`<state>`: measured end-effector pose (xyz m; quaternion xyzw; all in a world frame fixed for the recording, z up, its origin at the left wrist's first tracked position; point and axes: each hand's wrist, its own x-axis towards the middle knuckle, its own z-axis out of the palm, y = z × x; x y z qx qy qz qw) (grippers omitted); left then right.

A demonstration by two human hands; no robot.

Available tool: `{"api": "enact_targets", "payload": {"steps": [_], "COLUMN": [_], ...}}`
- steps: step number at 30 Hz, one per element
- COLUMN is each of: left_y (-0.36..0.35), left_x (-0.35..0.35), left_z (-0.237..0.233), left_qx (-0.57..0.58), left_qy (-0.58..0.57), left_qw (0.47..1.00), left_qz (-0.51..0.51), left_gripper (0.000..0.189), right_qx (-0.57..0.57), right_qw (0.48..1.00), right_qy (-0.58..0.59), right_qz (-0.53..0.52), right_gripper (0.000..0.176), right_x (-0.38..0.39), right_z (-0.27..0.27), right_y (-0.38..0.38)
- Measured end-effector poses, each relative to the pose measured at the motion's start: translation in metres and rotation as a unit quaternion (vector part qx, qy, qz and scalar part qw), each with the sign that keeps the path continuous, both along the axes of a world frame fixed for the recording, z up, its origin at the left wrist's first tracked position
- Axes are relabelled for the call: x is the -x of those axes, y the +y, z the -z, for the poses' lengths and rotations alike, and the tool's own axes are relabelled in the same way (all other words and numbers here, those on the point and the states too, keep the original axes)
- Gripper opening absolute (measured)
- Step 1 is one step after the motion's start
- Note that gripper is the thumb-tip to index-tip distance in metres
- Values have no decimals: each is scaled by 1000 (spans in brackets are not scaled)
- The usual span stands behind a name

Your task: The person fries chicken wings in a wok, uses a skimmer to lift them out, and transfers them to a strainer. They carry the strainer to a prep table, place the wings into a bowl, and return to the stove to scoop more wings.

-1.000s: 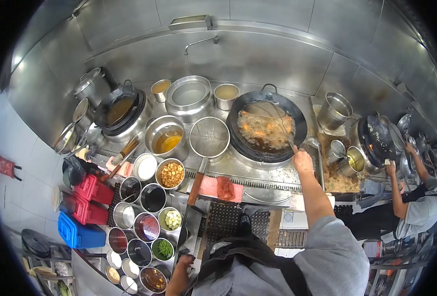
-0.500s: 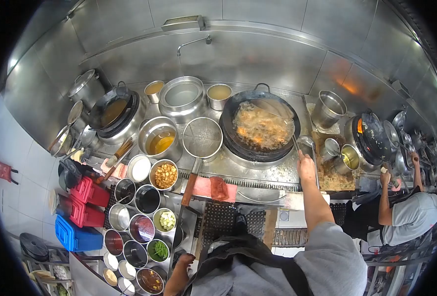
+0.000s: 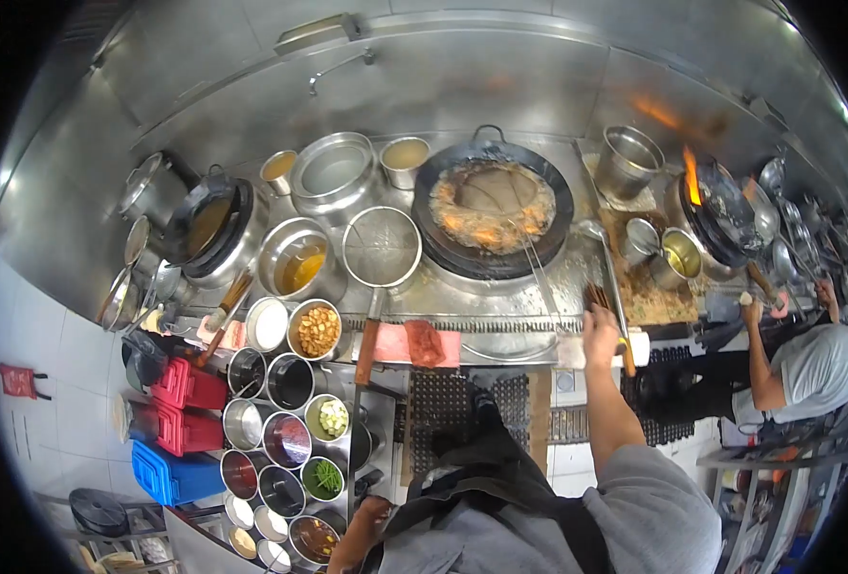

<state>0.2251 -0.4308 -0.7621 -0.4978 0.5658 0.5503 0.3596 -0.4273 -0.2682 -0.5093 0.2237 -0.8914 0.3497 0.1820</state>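
Steel stovetop [image 3: 443, 304] — right hand [image 3: 599, 337] beside ladle [image 3: 616, 292], wok [image 3: 564, 204] foaming beyond.

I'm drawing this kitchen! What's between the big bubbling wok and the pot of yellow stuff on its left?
In the head view, a round metal strainer lies between the bubbling wok and the pot of yellow liquid.

No text, label, brand or number can be made out — and no sign can be read anywhere.
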Motion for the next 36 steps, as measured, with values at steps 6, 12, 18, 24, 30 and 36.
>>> {"api": "enact_targets", "payload": {"steps": [6, 12, 18, 24, 30, 36], "left_y": [-20, -16, 7, 90, 137, 125], "left_x": [38, 164, 311, 457, 494, 472], "left_z": [-54, -129, -158, -277, -324, -367], "left_qx": [141, 161, 249, 112, -102, -256], "left_qy": [96, 40, 231, 437, 432, 493], "left_qw": [888, 764, 811, 874, 890, 787], "left_qz": [428, 624, 477, 182, 104, -267], "left_gripper": [22, 29, 27, 36, 51, 17], "right_qx": [-235, -151, -203, 38, 358, 209], "right_qw": [930, 954, 938, 934, 718, 616], "right_qy": [-220, -252, -273, -354, -576, -671], "right_qz": [175, 63, 65, 1, -158, -357], "right_gripper": [35, 39, 33, 25, 31, 29], "right_x": [5, 42, 88, 34, -96, -95], "right_z": [44, 86, 22, 16, -35, -96], "right_y": [152, 162, 140, 154, 177, 90]}}
